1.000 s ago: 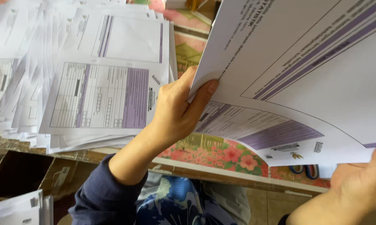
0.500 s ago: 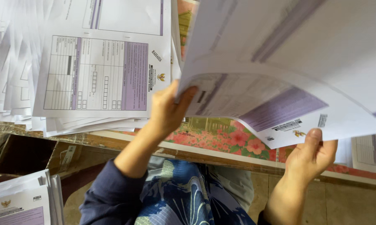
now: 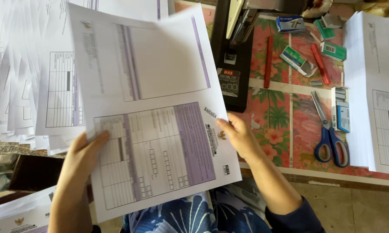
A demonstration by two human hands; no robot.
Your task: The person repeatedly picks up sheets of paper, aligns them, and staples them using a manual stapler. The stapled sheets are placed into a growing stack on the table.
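While both hands are holding it up over the lap, the large printed sheet [image 3: 155,112] is lying nearest the camera, its long axis running from the near edge of the surface [image 3: 289,125] away toward the far side, tilted slightly leftward. The left hand [image 3: 84,157] is gripping the sheet's left edge, thumb pressing on the front and fingers hiding behind the paper. The right hand [image 3: 239,136] is pinching the right edge, thumb on top. Farther left, a fanned stack of forms [image 3: 34,82] is spreading over the surface. Beyond the right hand, blue-handled scissors [image 3: 330,133] are lying blades pointing away. A black stapler [image 3: 233,56] is standing farther back, with small staple boxes [image 3: 308,45] scattered near the far right corner beside another paper pile [image 3: 377,86].
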